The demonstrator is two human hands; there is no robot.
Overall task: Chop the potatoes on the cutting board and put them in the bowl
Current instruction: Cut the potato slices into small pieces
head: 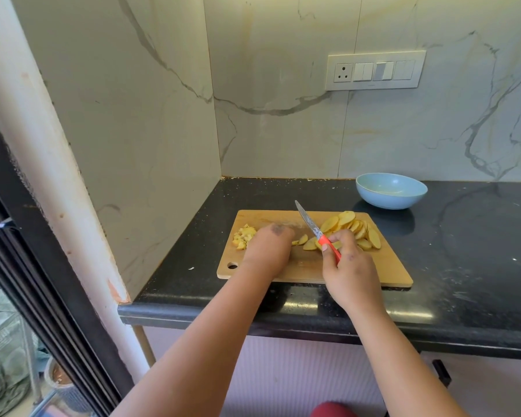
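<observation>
Both hands work over the wooden cutting board [373,273]. Right hand [351,272] is curled round the red handle of a small knife [316,231]; blade points up and away to the left, tip raised above the board. Left hand [268,251] lies palm down on the board, back toward the camera, fingers hidden, so cannot tell whether it holds anything.

Board sits near the front edge of the black countertop [463,266]. Small heap of diced potato [243,236] just left of the left hand. A few potato slices [306,243] between the hands. Larger fanned pile of slices [352,228] on the board's right half, beyond the right hand.

Farther back, a light blue bowl [390,191] stands on the counter, apart from the board. Behind it, marble wall with a white switch panel [375,70].
</observation>
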